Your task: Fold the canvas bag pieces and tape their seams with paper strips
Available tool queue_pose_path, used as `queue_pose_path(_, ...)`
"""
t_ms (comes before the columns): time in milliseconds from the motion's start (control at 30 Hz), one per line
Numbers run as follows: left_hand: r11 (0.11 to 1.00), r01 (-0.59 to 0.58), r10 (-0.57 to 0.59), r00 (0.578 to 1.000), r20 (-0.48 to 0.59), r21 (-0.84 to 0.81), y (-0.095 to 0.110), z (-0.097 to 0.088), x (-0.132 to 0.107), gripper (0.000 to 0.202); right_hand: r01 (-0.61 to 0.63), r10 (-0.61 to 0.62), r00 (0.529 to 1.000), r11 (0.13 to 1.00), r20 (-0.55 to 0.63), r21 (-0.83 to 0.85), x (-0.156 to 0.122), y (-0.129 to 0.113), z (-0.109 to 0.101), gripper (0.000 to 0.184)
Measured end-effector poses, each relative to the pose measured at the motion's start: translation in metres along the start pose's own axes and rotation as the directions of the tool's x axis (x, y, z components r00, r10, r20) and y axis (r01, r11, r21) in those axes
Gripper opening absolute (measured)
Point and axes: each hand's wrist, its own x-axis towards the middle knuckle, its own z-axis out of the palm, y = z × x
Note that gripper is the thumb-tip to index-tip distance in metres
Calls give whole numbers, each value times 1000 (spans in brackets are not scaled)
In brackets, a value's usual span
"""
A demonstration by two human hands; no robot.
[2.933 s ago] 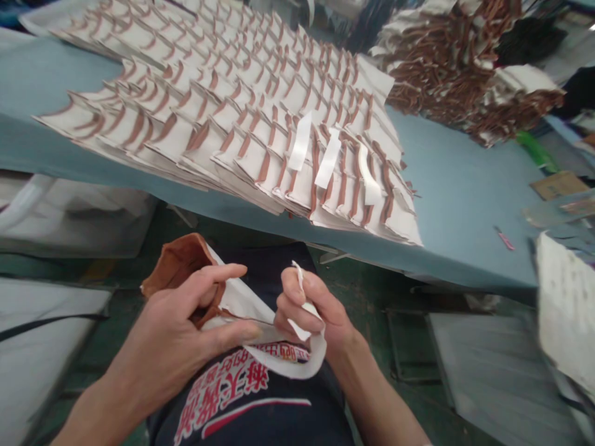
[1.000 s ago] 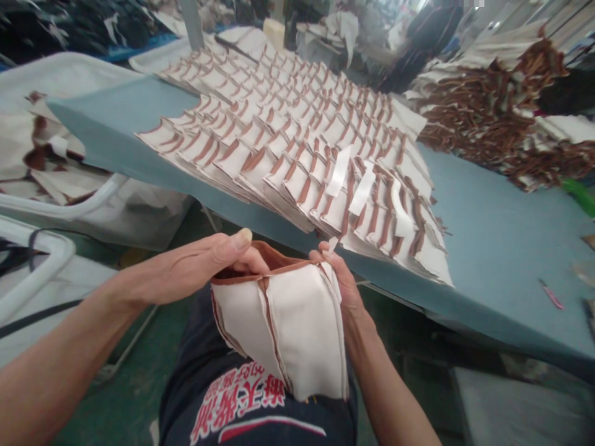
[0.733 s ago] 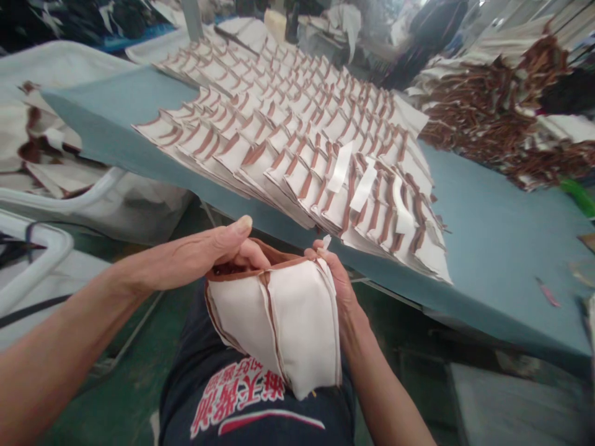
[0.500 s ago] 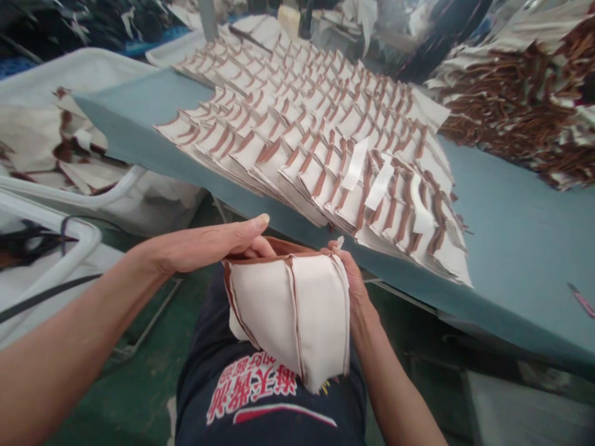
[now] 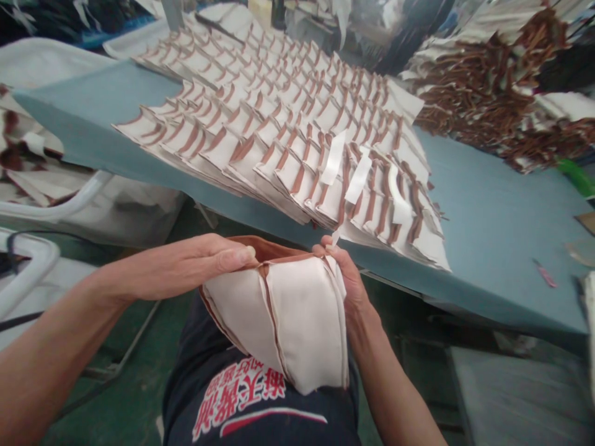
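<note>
Between my hands hangs a sewn fabric piece (image 5: 304, 322), with white panels outside, raised brown-edged seams and a brown inner face showing along its open top. My left hand (image 5: 218, 260) is closed over the upper left edge, its thumb along the front; the other fingers are mostly hidden behind the cloth. The upper right corner is gripped by my right hand (image 5: 346, 272), where a small white scrap (image 5: 336, 235) pokes up by the fingertips. Just beyond, rows of similar white pieces with brown seams (image 5: 288, 136) lie overlapped on the blue-grey table (image 5: 483, 217).
White strips (image 5: 357, 176) lie on the nearest rows. A tall heap of brown-and-white pieces (image 5: 493, 93) stands at the back right. White bins (image 5: 79, 201) holding fabric are at the left. A small pink tool (image 5: 543, 274) rests on the table's right side.
My left thumb has come down onto the front of the fabric's top edge. The right hand keeps its grip. The view has turned slightly right, so the table appears shifted left.
</note>
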Motion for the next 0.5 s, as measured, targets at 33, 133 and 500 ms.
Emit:
queue_pose_path(33,1000,0,0,1000,15,-10,1,2,1,52,8,-8,1000,1000,6,-6,-3,-2,3,47)
queue_pose_path(133,1000,5,-4,999,40,-21,2,7,4,53,42,-40,998,997,39,-62,-12,-9,12,47)
queue_pose_path(500,999,33,-32,995,-93,15,1,11,13,60,145,-137,989,965,52,-219,-19,-12,15,43)
